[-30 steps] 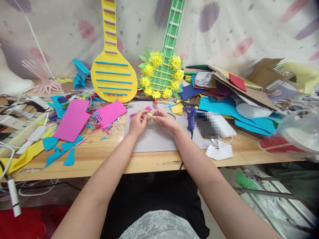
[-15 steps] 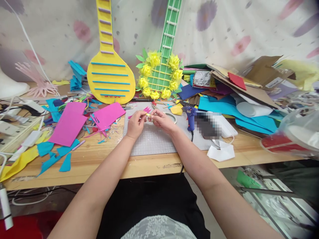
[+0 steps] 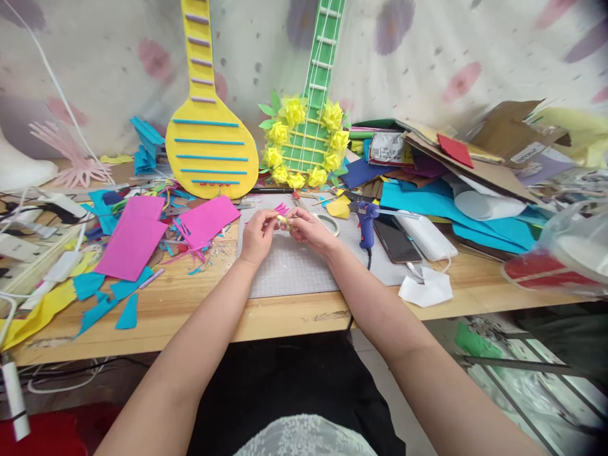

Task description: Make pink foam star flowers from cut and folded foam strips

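Note:
Over the grey cutting mat [image 3: 285, 272], my left hand [image 3: 259, 235] and my right hand [image 3: 310, 229] meet fingertip to fingertip. Both are closed in a pinch on a small yellow piece [image 3: 284, 220], mostly covered by the fingers; its exact kind is too small to make out. Pink cut strips [image 3: 281, 208] lie just behind the fingers. A roll of tape [image 3: 329, 224] rests beside my right hand. Further right lies a blue glue gun [image 3: 367, 225] with its cord running off the table's front edge.
Behind stand a yellow paper lute [image 3: 213, 149] and a green one ringed with yellow flowers [image 3: 308, 145]. Pink sheets [image 3: 209, 221] and blue scraps lie left. At right are a phone [image 3: 396, 240], a white power bank [image 3: 425, 235], stacked coloured sheets [image 3: 494, 225] and a clear plastic bucket [image 3: 560, 253].
My fingers have shifted slightly around the small yellow piece, and a bit more of it shows between them. The view has moved a little; the things on the table stay in place.

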{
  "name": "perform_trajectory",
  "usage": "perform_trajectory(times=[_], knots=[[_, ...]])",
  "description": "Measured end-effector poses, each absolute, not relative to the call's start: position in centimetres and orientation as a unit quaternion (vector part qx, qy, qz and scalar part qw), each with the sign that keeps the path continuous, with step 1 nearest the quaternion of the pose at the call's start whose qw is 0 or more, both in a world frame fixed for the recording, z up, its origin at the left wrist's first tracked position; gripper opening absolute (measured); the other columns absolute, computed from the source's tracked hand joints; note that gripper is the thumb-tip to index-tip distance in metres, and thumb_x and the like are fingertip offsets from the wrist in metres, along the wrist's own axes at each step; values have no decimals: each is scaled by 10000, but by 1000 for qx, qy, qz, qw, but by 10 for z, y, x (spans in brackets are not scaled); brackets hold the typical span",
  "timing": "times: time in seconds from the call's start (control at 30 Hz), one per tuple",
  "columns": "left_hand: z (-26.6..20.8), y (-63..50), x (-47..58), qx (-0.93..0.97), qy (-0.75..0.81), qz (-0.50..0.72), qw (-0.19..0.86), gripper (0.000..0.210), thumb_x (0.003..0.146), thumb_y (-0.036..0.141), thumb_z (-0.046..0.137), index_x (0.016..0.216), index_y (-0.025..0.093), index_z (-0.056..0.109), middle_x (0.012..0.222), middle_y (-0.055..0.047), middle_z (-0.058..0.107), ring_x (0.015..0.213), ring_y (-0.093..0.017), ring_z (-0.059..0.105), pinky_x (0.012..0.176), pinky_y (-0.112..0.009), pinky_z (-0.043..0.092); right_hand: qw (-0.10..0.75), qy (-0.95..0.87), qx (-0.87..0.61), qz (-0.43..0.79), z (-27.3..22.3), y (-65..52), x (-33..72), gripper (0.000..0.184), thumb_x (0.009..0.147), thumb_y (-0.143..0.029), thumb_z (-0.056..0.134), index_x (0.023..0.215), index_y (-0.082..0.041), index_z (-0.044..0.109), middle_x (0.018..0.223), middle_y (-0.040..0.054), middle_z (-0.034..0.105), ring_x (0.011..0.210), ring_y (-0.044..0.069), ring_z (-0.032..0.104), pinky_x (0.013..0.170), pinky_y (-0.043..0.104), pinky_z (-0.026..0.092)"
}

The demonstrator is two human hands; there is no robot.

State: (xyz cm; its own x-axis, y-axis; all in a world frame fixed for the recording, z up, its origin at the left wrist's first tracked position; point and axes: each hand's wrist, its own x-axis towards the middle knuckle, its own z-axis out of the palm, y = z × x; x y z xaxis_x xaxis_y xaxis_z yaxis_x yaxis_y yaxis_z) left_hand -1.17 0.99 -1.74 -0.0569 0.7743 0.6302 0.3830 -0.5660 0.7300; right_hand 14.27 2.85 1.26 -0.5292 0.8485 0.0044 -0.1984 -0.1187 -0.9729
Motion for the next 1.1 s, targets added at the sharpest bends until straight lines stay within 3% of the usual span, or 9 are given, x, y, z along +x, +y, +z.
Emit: perform_trajectory(times=[0.27,0.5,0.77,0.97,1.1], knots=[[-17,10,-11,683,415,584,141,117,873,283,517,902,189,581,929,-38,633,741,-97,634,675,-240,550,393,-544,-303,677,16,27,143,293,676,-358,649,727,-199,409,653,-74,570,399,0,224,402,172,112],[-19,12,-13,672,436,583,139,124,875,262,508,941,188,582,976,-50,642,760,-102,637,716,-259,544,361,-538,-314,694,16,27,143,298,685,-390,635,767,-210,413,710,-54,599,428,19,330,395,164,132],[-16,9,-13,691,422,576,110,99,869,236,517,924,192,587,970,-50,651,779,-112,637,694,-251,532,385,-558,-305,669,13,27,142,331,673,-384,667,736,-205,396,694,-60,607,407,4,254,399,165,146],[-20,12,-13,671,446,580,119,120,869,245,509,940,193,591,969,-58,655,853,-142,638,740,-289,533,376,-561,-310,670,15,26,142,302,674,-398,641,766,-210,424,771,-39,627,432,20,341,398,174,166],[-21,12,-14,673,441,578,137,115,863,241,518,936,194,594,974,-53,652,813,-124,637,727,-279,540,391,-566,-311,656,16,24,140,293,666,-380,639,744,-208,416,700,-58,595,425,20,283,406,182,167]])
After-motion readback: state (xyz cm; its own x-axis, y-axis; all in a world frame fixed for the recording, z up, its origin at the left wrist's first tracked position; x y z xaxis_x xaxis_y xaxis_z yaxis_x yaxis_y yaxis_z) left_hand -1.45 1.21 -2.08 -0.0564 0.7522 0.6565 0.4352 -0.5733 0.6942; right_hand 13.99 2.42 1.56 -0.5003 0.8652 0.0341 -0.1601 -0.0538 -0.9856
